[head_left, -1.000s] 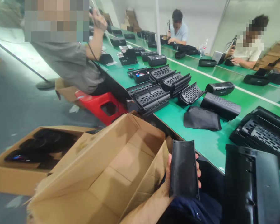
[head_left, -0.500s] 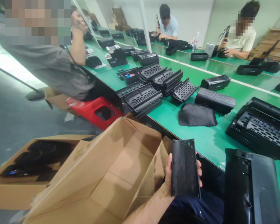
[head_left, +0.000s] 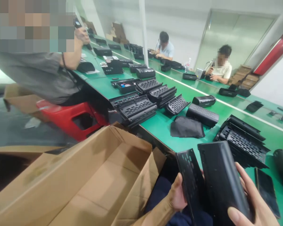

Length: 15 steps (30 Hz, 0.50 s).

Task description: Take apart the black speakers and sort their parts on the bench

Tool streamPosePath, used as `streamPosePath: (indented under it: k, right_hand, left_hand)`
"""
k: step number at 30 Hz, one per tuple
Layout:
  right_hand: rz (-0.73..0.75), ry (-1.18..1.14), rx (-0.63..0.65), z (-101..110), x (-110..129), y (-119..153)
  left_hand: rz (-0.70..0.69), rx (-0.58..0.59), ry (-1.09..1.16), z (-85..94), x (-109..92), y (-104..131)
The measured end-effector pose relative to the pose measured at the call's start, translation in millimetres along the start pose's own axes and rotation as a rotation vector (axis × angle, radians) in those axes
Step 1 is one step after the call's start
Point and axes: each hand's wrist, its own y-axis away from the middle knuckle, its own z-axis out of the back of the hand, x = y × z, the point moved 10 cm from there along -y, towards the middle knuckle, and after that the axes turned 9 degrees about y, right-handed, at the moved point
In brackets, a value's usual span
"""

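Head: open cardboard box [head_left: 136,190], inner floor [head_left: 101,185] visible, beside black shells [head_left: 190,175] [head_left: 220,175] in hands [head_left: 178,194] [head_left: 256,194]

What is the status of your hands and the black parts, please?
Left hand holding slotted black panel. Right hand holding smooth black shell, beside the panel. Open carton to the left, nothing seen blocking either hand.

Casing [head_left: 223,175] smooth, sheeny plastic; carton [head_left: 80,171] matt cardboard.

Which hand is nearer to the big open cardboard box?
Left: the left hand, gripping a perforated black panel, is just right of the cardboard box; the right hand, holding a curved black shell, is farther right.
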Motion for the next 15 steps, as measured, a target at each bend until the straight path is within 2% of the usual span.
streamPosePath:
  k: [3,7,11,15]
  right_hand:
    - [0.036,0.008,0.024,0,25,-10]
    - [0.165,0.058,0.071,-7,46,-23]
    - [0.264,0.115,0.036,-9,51,-32]
    - [0.346,0.193,0.075,-12,53,-35]
  left_hand:
    - [-0.009,0.019,-0.094,-2.9,6,-7]
    - [-0.08,0.137,-0.185,-31.3,2,-15]
    - [-0.072,0.204,-0.195,-55.0,0,-17]
    - [-0.056,0.203,-0.144,-62.7,-3,-21]
